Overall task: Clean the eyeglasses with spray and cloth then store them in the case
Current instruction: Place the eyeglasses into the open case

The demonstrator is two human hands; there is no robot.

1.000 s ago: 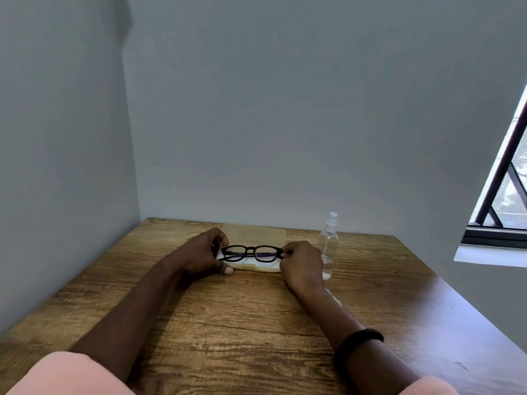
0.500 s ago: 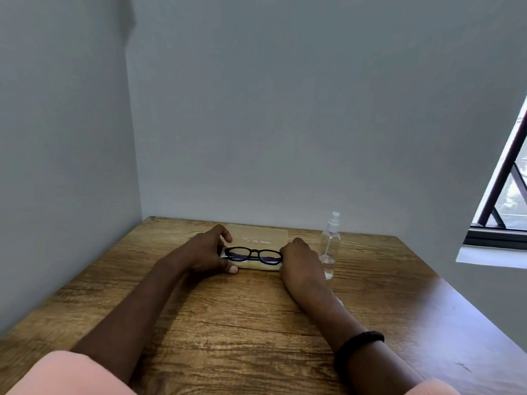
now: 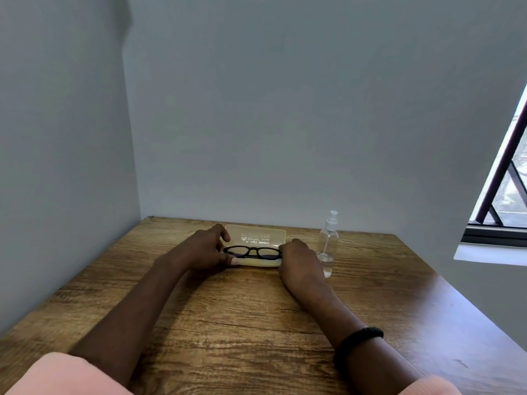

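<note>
- Eyeglasses (image 3: 252, 251): black frame, lenses facing me, lying lengthwise in the open eyeglasses case (image 3: 258, 238).
- Eyeglasses case: translucent yellowish shell. The lid is folded back flat toward the rear wall (image 3: 285, 138), printed text visible on it. The front rim of the tray faces me.
- Left hand (image 3: 205, 249): curled round the left end of the eyeglasses case. My thumb lies against the front left corner of the tray and my index finger arches over the left end of the frame.
- Right hand (image 3: 298, 259): fingers curled at the right end of the frame, at the hinge. The back of the hand hides the fingertips, so I cannot tell whether they pinch the frame or only touch it.
- Spray bottle (image 3: 329, 246): clear, white nozzle, upright, just beside my right hand on its outer side.
- Table (image 3: 242, 323): wood grain. The case sits near the far edge, close to the rear wall, leaving only a narrow strip behind the lid.
- Left edge: runs along the side wall (image 3: 57, 166); bare wood lies between that wall and my left forearm.
- Right edge: runs free, with a band of bare wood beyond the bottle; a window (image 3: 507, 201) stands further right.
- Near side: broad bare wood between both forearms, from the case to me.
- Black wristband (image 3: 359, 339) on my right wrist.
</note>
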